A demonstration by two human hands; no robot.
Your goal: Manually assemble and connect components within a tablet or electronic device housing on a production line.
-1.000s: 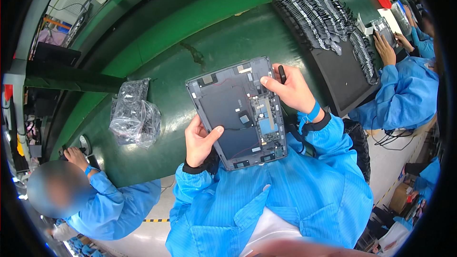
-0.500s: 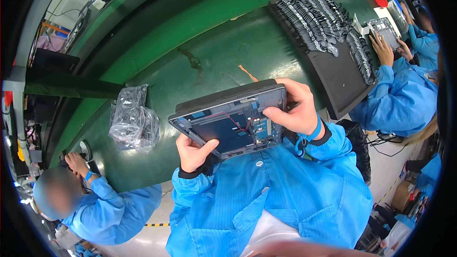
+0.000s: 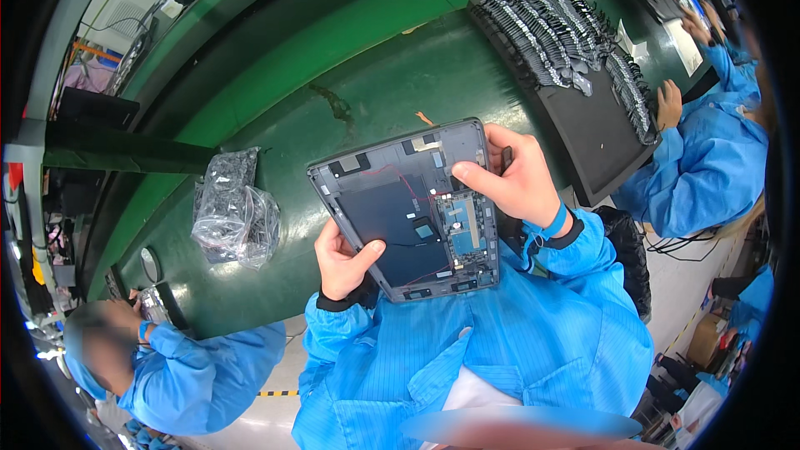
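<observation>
An opened tablet (image 3: 400, 200) is held in front of my chest, its inner side facing me. A large dark battery, a blue circuit board (image 3: 463, 227) and thin red wires show inside its frame. My left hand (image 3: 343, 260) grips the left edge, thumb over the rim and fingers behind. At the upper right edge my right hand (image 3: 518, 177) is closed round the frame, thumb pressing on the inner face. A small dark piece (image 3: 507, 158) shows by the right fingers; I cannot make out what it is.
A black foam tray (image 3: 583, 146) with rows of small black-and-silver parts lies at the right of the green table (image 3: 292, 146). Clear plastic bags (image 3: 233, 212) sit at the left. Co-workers in blue sit at left (image 3: 200, 375) and right (image 3: 708, 158).
I have tilted the tablet up, so its inside faces me more fully. The right co-worker's hands have left a device, and the left co-worker now handles a small device.
</observation>
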